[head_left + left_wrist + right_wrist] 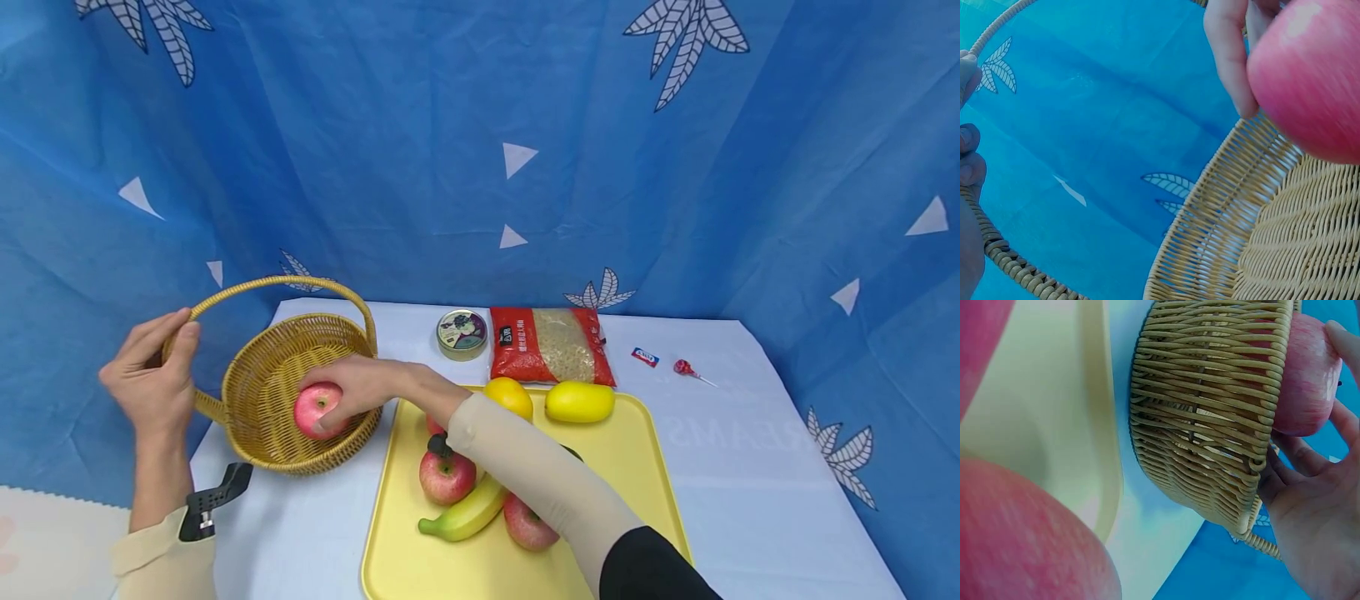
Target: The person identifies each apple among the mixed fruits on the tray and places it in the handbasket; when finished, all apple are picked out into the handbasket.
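Note:
A red apple [318,410] is held in my right hand [362,385], over the opening of a wicker basket [258,367]. In the right wrist view the apple [1307,375] shows at the basket's rim, with the thumb and fingers of the right hand [1322,506] around it. At the left, my left hand [153,371] grips the basket's arched handle [300,283]. The left wrist view shows the apple [1310,81] above the woven basket floor [1310,231], and fingers of the left hand [969,156] at the handle.
A yellow tray [652,467] holds apples [447,477], a banana [468,512], an orange [510,396] and a yellow mango-shaped fruit [579,402]. Behind stand a round tin [461,333] and a red food bag [551,346]. A small wrapped candy [645,357] and a lollipop [684,367] lie right.

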The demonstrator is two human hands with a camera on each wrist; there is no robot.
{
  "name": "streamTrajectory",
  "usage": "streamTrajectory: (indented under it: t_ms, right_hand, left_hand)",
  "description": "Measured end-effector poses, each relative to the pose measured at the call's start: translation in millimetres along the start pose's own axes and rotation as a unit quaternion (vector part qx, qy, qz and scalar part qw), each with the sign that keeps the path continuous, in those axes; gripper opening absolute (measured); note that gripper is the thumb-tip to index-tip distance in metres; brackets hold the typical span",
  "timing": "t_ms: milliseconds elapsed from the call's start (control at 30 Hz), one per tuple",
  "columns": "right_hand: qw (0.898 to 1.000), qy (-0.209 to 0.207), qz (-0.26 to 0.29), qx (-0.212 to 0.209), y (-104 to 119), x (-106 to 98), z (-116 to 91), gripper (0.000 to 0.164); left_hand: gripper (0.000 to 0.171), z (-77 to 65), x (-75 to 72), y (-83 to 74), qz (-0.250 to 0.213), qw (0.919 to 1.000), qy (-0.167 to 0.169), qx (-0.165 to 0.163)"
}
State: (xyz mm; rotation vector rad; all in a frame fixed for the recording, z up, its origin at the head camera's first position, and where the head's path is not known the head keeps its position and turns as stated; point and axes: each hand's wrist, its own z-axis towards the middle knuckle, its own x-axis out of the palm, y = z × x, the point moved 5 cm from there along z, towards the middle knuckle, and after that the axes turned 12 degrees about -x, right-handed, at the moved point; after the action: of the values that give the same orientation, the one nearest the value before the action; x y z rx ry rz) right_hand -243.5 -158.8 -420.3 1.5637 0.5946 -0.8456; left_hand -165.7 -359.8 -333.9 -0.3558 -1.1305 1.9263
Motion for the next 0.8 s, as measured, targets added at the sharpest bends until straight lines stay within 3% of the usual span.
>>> streamTrajectory:
  t_ms: [500,800]
  right_hand:
    - [0.999,0.036,-0.029,0.030,-4,15,10,0.066]
    - [0.988,0.073,-0.122,0.067,-1,21,12,0.069]
  left_hand:
    - [0.018,-2.0,1.0,-2.2,0.011,0.9999,-0.006,-0.004]
    - [0.019,-1.2,1.5,-2.5,-0.006,1.0000,-0.004,-0.002]
